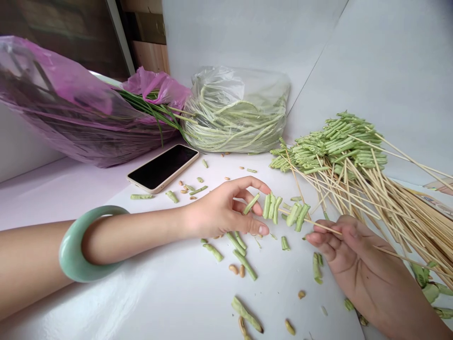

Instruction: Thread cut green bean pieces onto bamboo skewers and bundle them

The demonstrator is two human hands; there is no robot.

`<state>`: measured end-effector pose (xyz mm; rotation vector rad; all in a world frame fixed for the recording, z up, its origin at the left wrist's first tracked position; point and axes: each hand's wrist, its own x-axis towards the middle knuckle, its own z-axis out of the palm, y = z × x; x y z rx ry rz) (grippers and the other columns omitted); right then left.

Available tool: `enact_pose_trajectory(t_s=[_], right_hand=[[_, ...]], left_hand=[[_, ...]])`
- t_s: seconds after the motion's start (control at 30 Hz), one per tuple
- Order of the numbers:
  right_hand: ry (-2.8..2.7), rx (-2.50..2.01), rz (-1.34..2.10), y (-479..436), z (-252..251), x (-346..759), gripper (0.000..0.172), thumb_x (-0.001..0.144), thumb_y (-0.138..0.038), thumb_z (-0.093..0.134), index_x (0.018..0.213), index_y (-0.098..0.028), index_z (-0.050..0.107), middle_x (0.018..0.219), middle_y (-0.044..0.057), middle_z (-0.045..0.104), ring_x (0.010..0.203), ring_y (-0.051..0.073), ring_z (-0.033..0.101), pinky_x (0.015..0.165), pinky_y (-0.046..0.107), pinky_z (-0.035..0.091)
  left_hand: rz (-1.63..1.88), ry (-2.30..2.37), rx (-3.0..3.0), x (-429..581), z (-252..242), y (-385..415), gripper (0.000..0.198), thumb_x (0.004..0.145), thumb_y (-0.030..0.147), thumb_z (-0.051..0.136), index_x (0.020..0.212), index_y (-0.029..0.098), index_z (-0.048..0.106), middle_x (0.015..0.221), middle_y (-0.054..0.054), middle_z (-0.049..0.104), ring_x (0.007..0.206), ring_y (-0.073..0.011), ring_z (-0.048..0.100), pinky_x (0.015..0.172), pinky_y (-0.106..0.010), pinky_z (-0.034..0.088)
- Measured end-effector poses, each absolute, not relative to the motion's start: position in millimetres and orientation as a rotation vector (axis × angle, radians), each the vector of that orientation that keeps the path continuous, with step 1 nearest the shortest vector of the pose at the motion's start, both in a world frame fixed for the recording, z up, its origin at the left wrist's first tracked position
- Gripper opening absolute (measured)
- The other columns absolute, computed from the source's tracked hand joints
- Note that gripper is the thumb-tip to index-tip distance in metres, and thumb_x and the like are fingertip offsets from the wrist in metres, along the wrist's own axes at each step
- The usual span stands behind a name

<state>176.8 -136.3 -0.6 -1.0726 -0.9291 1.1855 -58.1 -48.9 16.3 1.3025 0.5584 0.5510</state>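
My right hand (361, 255) pinches a thin wooden skewer (323, 227) near its middle. Several short green bean pieces (272, 208) are threaded crosswise toward the skewer's left end. My left hand (233, 208), with a pale green bangle (76, 245) on its forearm, is just left of them. Its thumb and fingers are apart around the end of the row, beside a loose-looking bean piece (251, 204); whether the fingers touch it is hard to tell. Loose bean pieces (245, 264) lie on the white table (170, 293) below my hands.
Filled skewers (339, 146) are piled at the right, their bare sticks pointing toward the lower right. Behind my left hand lie a phone (163, 167), a clear bag of long beans (237, 113) and a purple bag (88, 108). Small brown seeds (233, 269) are scattered about.
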Motion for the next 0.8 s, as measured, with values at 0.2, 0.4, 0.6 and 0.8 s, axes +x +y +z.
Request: enact_pose_trajectory(t_s=[0.2, 0.4, 0.6, 0.8], right_hand=[[-0.921, -1.074, 1.195, -135.2, 0.3, 175.3, 0.013, 0.075, -0.035, 0.076, 0.07, -0.024, 0.07, 0.078, 0.001, 0.073, 0.072, 0.015, 0.07, 0.072, 0.02, 0.058], [-0.958, -1.075, 1.169, -135.5, 0.7, 173.8, 0.017, 0.074, -0.035, 0.077, 0.067, -0.023, 0.068, 0.078, 0.001, 0.073, 0.07, 0.015, 0.07, 0.071, 0.02, 0.058], [-1.12, -1.076, 1.074, -140.4, 3.5, 175.3, 0.013, 0.074, -0.035, 0.076, 0.08, -0.025, 0.068, 0.073, 0.003, 0.071, 0.068, 0.017, 0.069, 0.067, 0.026, 0.059], [-1.284, -1.141, 0.878, -145.1, 21.2, 178.7, 0.011, 0.078, -0.039, 0.071, 0.08, -0.029, 0.07, 0.066, 0.002, 0.067, 0.058, 0.019, 0.065, 0.054, 0.031, 0.059]], left_hand=[[0.648, 0.607, 1.523, -58.9, 19.5, -49.6, 0.044, 0.069, 0.024, 0.077, 0.104, 0.021, 0.051, 0.083, 0.003, 0.05, 0.068, -0.0086, 0.051, 0.06, -0.021, 0.044], [0.68, 0.631, 1.639, -59.2, 18.5, -49.8, 0.033, 0.071, 0.032, 0.075, 0.094, 0.017, 0.055, 0.08, 0.001, 0.055, 0.069, -0.0108, 0.051, 0.065, -0.025, 0.044], [0.63, 0.7, 1.641, -59.2, 19.4, -49.0, 0.029, 0.078, 0.039, 0.067, 0.093, 0.016, 0.058, 0.072, 0.002, 0.051, 0.067, -0.0114, 0.048, 0.065, -0.026, 0.042], [0.619, 0.672, 1.573, -60.3, 17.1, -47.7, 0.029, 0.078, 0.041, 0.067, 0.093, 0.018, 0.058, 0.07, 0.004, 0.046, 0.063, -0.0098, 0.045, 0.061, -0.024, 0.039]])
